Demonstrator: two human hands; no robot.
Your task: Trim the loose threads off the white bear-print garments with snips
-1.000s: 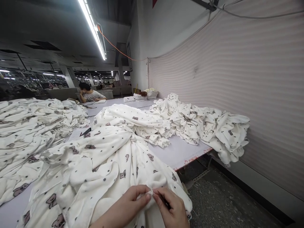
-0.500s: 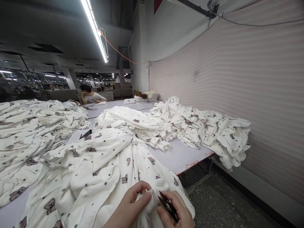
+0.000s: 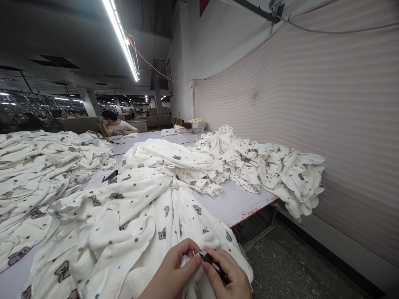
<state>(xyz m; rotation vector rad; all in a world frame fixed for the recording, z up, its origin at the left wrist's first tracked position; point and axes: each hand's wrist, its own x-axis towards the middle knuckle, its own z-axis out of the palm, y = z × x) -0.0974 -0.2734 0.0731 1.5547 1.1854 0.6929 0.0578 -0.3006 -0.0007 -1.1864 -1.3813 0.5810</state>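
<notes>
A white garment point(image 3: 183, 214) printed with grey-pink bears and small dots lies heaped before me, hanging over the table's near edge. My left hand point(image 3: 177, 268) pinches a bit of its fabric between thumb and forefinger. Black thread snips point(image 3: 218, 268) are gripped in my right hand point(image 3: 232, 274), their tips touching or very near the pinched cloth. My fingers partly hide the blades and the exact spot where they meet the fabric. Both hands almost touch at the fingertips.
More of the printed white cloth is piled at the left point(image 3: 40, 166) and the right point(image 3: 268, 166) of the pale table point(image 3: 235, 201). Folded stacks point(image 3: 197, 124) stand at the back. A co-worker point(image 3: 116, 125) sits at the far end. Striped sheeting point(image 3: 296, 95) covers the right wall.
My right hand has brought the snips up to the left fingertips, and its fingers have closed further around them. The pointed blades, visible before, are now mostly covered. The view has shifted slightly.
</notes>
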